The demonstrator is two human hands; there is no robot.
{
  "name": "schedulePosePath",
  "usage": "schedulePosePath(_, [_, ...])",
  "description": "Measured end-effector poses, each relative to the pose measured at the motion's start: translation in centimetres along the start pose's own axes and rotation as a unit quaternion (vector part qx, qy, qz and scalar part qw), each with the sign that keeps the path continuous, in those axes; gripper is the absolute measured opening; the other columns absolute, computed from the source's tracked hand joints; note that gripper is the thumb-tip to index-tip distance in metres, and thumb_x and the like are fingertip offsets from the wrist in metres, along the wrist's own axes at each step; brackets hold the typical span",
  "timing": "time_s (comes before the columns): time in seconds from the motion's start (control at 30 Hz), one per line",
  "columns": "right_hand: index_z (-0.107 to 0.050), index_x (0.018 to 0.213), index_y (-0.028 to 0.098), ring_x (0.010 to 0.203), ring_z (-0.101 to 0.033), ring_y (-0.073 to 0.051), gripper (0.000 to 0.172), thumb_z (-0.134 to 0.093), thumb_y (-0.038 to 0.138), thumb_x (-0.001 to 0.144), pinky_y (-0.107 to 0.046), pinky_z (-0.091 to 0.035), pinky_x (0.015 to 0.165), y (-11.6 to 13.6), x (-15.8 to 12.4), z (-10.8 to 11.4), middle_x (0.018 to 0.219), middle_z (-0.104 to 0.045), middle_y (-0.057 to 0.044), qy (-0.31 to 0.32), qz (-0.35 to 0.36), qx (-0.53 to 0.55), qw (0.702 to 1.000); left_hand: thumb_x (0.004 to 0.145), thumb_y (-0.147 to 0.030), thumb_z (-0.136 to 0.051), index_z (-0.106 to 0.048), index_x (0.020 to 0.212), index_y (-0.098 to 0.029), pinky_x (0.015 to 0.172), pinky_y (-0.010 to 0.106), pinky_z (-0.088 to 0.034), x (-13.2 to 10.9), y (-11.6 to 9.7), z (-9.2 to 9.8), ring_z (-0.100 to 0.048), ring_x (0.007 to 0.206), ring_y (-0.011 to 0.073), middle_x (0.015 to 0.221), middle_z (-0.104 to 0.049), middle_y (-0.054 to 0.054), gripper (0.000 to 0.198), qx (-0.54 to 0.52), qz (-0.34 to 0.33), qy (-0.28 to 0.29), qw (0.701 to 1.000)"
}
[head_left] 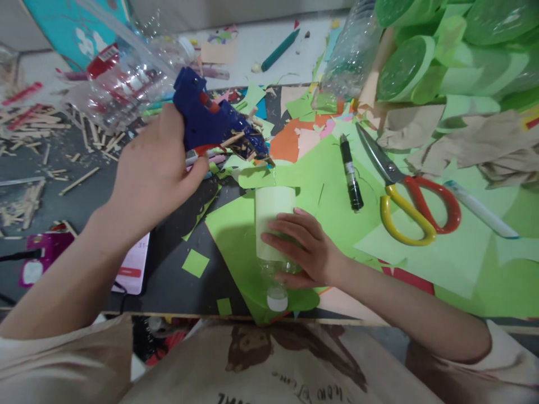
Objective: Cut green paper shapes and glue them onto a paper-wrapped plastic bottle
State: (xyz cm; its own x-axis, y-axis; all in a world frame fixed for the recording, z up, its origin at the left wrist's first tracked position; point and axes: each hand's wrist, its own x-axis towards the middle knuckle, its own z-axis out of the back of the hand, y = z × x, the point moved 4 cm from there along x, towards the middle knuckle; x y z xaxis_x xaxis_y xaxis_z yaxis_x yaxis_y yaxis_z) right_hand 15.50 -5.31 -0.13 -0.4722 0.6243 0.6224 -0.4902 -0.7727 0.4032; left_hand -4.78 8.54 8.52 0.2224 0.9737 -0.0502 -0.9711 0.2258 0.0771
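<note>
A blue glue gun (206, 120) is gripped in my left hand (154, 157), its nozzle pointing down to the right with scraps of wood and paper stuck around it. A thin clear strand hangs under the nozzle, above the base end of a small plastic bottle (275, 224). Pale green paper wraps the bottle, which lies with its white cap (277, 299) toward me. The fingers of my right hand (309, 247) rest around the bottle's right side. Rounded green paper pieces show at the bottle's base end and beside its cap.
Red-and-yellow-handled scissors (391, 174) and a black pen (351, 174) lie on green paper at the right. Green-wrapped bottles (458, 67) stand back right. A phone (133, 264), wood sticks (29, 202) and clear bottles (130, 84) are at the left.
</note>
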Motion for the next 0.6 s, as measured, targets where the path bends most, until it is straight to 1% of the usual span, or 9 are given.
schedulePosePath(0.07, [-0.063, 0.128, 0.018, 0.126, -0.057, -0.023, 0.048, -0.039, 0.05, 0.102, -0.042, -0.039, 0.117, 0.0, 0.0, 0.0, 0.118, -0.071, -0.01, -0.006, -0.003, 0.001, 1.0, 0.088, -0.032, -0.051, -0.035, 0.117, -0.017, 0.1, 0.064, -0.048, -0.1, -0.1, 0.1, -0.058, 0.123, 0.0431, 0.106, -0.053, 0.012, 0.037, 0.022, -0.006, -0.005, 1.0])
schedulePosePath(0.2, [-0.065, 0.123, 0.015, 0.124, -0.059, -0.023, 0.048, -0.037, 0.048, 0.102, -0.041, -0.041, 0.116, 0.1, 0.3, 0.3, 0.115, -0.072, -0.012, -0.004, 0.003, -0.007, 1.0, 0.085, -0.031, -0.053, -0.036, 0.115, -0.017, 0.095, 0.061, -0.053, -0.1, 0.1, 0.0, -0.061, 0.118, 0.0418, 0.104, -0.054, 0.011, 0.037, 0.039, -0.004, -0.01, 0.999])
schedulePosePath(0.33, [-0.065, 0.123, 0.016, 0.123, -0.059, -0.022, 0.048, -0.034, 0.047, 0.104, -0.041, -0.043, 0.115, 0.1, 0.4, 0.3, 0.115, -0.072, -0.011, 0.0, 0.001, -0.013, 1.0, 0.087, -0.031, -0.051, -0.036, 0.116, -0.015, 0.095, 0.06, -0.053, -0.1, -0.3, 0.1, -0.061, 0.119, 0.0419, 0.104, -0.055, 0.012, 0.037, 0.04, 0.005, 0.003, 0.999])
schedulePosePath(0.43, [-0.064, 0.124, 0.016, 0.124, -0.058, -0.023, 0.048, -0.036, 0.048, 0.103, -0.041, -0.042, 0.115, 0.0, 0.3, 0.3, 0.117, -0.071, -0.011, 0.0, 0.003, -0.009, 1.0, 0.087, -0.033, -0.049, -0.038, 0.119, -0.013, 0.095, 0.059, -0.053, -0.6, -0.5, 0.5, -0.061, 0.119, 0.0422, 0.109, -0.056, 0.014, 0.039, 0.05, 0.031, 0.018, 0.998])
schedulePosePath(0.5, [-0.063, 0.126, 0.015, 0.124, -0.058, -0.024, 0.047, -0.04, 0.048, 0.101, -0.043, -0.044, 0.114, 0.0, 0.2, 0.4, 0.118, -0.071, -0.012, 0.006, 0.005, -0.01, 1.0, 0.085, -0.037, -0.05, -0.039, 0.122, -0.013, 0.094, 0.06, -0.053, -1.3, 0.3, 1.0, -0.062, 0.117, 0.0432, 0.112, -0.057, 0.014, 0.045, 0.055, 0.063, 0.006, 0.996])
schedulePosePath(0.53, [-0.062, 0.127, 0.016, 0.124, -0.058, -0.024, 0.046, -0.042, 0.047, 0.101, -0.044, -0.045, 0.112, 0.0, 0.1, 0.5, 0.118, -0.07, -0.012, 0.01, 0.005, -0.012, 1.0, 0.084, -0.04, -0.05, -0.038, 0.125, -0.013, 0.095, 0.062, -0.052, -1.7, 1.1, 1.1, -0.062, 0.117, 0.044, 0.115, -0.057, 0.014, 0.05, 0.052, 0.077, -0.009, 0.996])
schedulePosePath(0.6, [-0.061, 0.127, 0.019, 0.122, -0.06, -0.025, 0.042, -0.044, 0.045, 0.099, -0.045, -0.048, 0.109, -0.1, 0.1, 0.7, 0.117, -0.07, -0.011, 0.012, 0.004, -0.019, 1.0, 0.08, -0.05, -0.052, -0.036, 0.13, -0.015, 0.098, 0.065, -0.048, -2.7, 3.8, 1.1, -0.061, 0.118, 0.0451, 0.117, -0.058, 0.013, 0.063, 0.02, 0.098, -0.062, 0.993])
